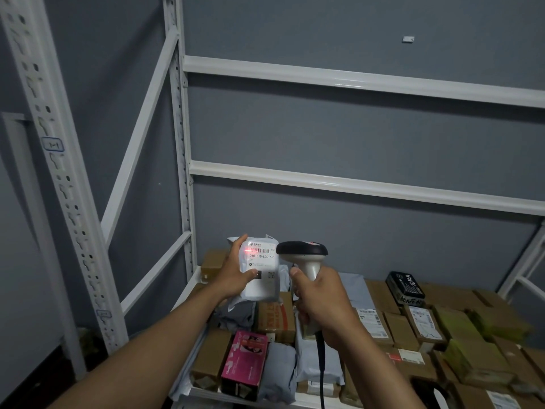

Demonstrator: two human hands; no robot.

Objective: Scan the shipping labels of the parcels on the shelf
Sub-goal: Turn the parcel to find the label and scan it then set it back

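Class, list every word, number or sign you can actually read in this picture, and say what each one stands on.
"010-010-L30-551": shipping label on the white parcel held by the left hand.
Small print on that label: too small to read.
Pink box, black box, labels on brown boxes: print blurred, unreadable.

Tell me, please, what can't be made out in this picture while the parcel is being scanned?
- Small print on the white parcel, head view: too small, partly under the left hand.
- Scanner trigger: hidden by the right hand.
- Boxes at right: cut off by the edge.
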